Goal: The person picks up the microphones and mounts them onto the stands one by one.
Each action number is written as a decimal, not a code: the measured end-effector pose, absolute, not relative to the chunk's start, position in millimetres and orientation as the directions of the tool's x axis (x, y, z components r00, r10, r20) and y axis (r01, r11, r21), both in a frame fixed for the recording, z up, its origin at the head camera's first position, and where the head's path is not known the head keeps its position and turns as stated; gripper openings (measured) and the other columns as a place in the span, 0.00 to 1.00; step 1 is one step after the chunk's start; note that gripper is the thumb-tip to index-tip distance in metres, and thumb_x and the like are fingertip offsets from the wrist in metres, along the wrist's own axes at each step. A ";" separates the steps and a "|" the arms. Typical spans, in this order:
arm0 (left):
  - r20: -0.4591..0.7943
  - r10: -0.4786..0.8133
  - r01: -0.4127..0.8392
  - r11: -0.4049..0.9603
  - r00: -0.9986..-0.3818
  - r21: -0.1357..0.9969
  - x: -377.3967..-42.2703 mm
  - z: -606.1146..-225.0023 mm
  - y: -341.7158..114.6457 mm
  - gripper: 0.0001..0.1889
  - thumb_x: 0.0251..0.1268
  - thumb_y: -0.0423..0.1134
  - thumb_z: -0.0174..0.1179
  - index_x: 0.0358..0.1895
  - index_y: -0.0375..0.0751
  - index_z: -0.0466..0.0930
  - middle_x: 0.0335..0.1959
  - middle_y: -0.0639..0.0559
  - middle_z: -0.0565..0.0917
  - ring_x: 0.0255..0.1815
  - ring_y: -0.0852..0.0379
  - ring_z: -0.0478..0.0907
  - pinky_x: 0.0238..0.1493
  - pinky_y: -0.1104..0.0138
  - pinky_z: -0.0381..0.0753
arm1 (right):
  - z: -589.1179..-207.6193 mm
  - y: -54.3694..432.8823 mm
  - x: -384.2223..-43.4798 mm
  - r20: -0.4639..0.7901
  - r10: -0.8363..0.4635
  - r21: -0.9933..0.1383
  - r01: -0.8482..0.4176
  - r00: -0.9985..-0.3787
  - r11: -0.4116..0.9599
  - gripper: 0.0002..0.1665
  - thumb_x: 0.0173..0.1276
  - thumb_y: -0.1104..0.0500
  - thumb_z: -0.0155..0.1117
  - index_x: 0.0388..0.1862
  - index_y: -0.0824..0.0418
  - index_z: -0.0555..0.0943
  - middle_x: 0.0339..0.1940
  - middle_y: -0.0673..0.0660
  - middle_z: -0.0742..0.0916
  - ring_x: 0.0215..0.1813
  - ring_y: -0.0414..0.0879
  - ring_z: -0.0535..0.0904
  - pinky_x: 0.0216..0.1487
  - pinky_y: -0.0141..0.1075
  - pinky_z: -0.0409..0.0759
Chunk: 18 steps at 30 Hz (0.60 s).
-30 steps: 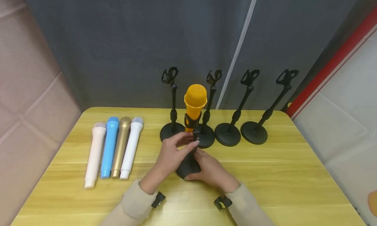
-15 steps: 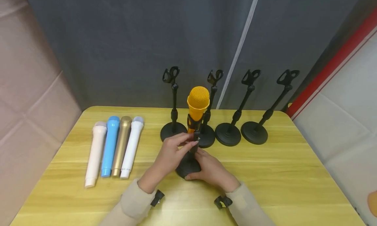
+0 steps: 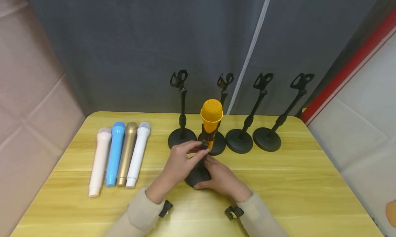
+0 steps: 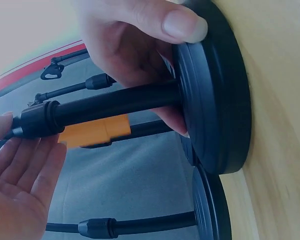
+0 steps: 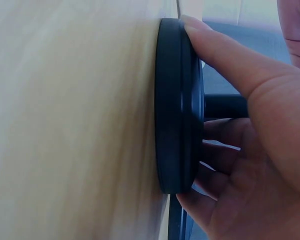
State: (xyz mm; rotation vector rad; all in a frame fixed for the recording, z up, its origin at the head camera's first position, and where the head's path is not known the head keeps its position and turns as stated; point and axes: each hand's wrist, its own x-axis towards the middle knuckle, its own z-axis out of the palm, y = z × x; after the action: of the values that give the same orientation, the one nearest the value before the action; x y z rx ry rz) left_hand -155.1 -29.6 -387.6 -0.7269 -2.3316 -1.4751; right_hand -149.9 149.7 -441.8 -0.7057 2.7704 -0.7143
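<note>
An orange microphone (image 3: 211,115) sits in the clip of a black microphone stand (image 3: 196,176), head upward, near the table's middle. My left hand (image 3: 178,162) pinches the collar on this stand's pole between thumb and fingers. My right hand (image 3: 225,180) grips the round base (image 5: 177,105), the thumb on its rim and the fingers round its far side. In the left wrist view the pole (image 4: 120,104) runs between both hands. Only part of the orange handle (image 4: 97,131) shows behind it. The clip is partly hidden in the head view.
Behind stand several black stands with bare clips, among them a left one (image 3: 182,122) and a far-right one (image 3: 268,137). Pink (image 3: 99,161), blue (image 3: 115,154), gold (image 3: 127,154) and white (image 3: 138,154) microphones lie at left on the wooden table (image 3: 303,192).
The orange microphone and its clip have come down and shifted slightly right, towards me. Both hands stay at nearly the same place on the stand.
</note>
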 end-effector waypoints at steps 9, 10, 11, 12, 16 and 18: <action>0.419 0.216 0.469 0.329 -0.882 0.820 -153.5 -386.3 -26.7 0.06 0.64 0.42 0.70 0.40 0.45 0.88 0.39 0.53 0.91 0.42 0.58 0.89 0.48 0.67 0.88 | -441.0 149.0 -149.4 -0.077 -0.487 -0.506 -0.387 -0.870 0.771 0.58 0.55 0.36 0.78 0.76 0.64 0.68 0.80 0.60 0.68 0.78 0.57 0.67 0.75 0.52 0.70; 0.415 0.216 0.466 0.327 -0.884 0.822 -153.7 -386.9 -26.7 0.06 0.65 0.42 0.70 0.40 0.45 0.87 0.39 0.53 0.90 0.42 0.58 0.89 0.48 0.67 0.88 | -441.1 149.0 -149.2 -0.080 -0.485 -0.507 -0.383 -0.871 0.772 0.58 0.55 0.36 0.78 0.76 0.64 0.67 0.80 0.60 0.67 0.78 0.56 0.67 0.75 0.52 0.70; 0.412 0.216 0.463 0.325 -0.885 0.824 -153.6 -387.0 -26.7 0.06 0.65 0.42 0.70 0.40 0.46 0.87 0.39 0.53 0.90 0.42 0.58 0.89 0.48 0.68 0.88 | -441.1 149.1 -149.1 -0.079 -0.486 -0.508 -0.384 -0.871 0.771 0.58 0.55 0.36 0.78 0.76 0.64 0.67 0.80 0.60 0.67 0.78 0.56 0.67 0.75 0.52 0.70; 0.408 0.216 0.459 0.319 -0.887 0.829 -153.4 -387.0 -26.6 0.06 0.64 0.42 0.70 0.40 0.45 0.87 0.39 0.53 0.90 0.42 0.58 0.89 0.48 0.68 0.88 | -441.2 149.1 -149.1 -0.078 -0.487 -0.507 -0.386 -0.870 0.771 0.58 0.55 0.36 0.78 0.76 0.64 0.67 0.80 0.60 0.67 0.78 0.56 0.67 0.75 0.52 0.70; 0.398 0.212 0.446 0.287 -0.892 0.848 -153.1 -387.5 -26.6 0.10 0.61 0.41 0.73 0.42 0.43 0.87 0.40 0.51 0.90 0.42 0.57 0.89 0.47 0.70 0.88 | -441.0 149.4 -148.6 -0.080 -0.490 -0.511 -0.386 -0.868 0.768 0.58 0.55 0.36 0.78 0.77 0.63 0.66 0.80 0.59 0.68 0.78 0.56 0.67 0.75 0.52 0.71; 0.395 0.207 0.441 0.275 -0.895 0.854 -152.6 -387.0 -26.6 0.12 0.58 0.40 0.75 0.43 0.42 0.87 0.40 0.50 0.90 0.41 0.57 0.89 0.47 0.70 0.88 | -440.7 149.5 -148.4 -0.080 -0.491 -0.516 -0.385 -0.868 0.765 0.58 0.56 0.36 0.78 0.78 0.62 0.65 0.80 0.58 0.68 0.78 0.55 0.67 0.74 0.51 0.71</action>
State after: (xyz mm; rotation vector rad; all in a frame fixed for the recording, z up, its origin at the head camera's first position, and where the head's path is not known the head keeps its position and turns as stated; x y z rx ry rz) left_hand -152.6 -26.6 -387.0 -0.6036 -2.3357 -1.6707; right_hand -148.4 149.5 -440.7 -0.6913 2.7502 -0.7363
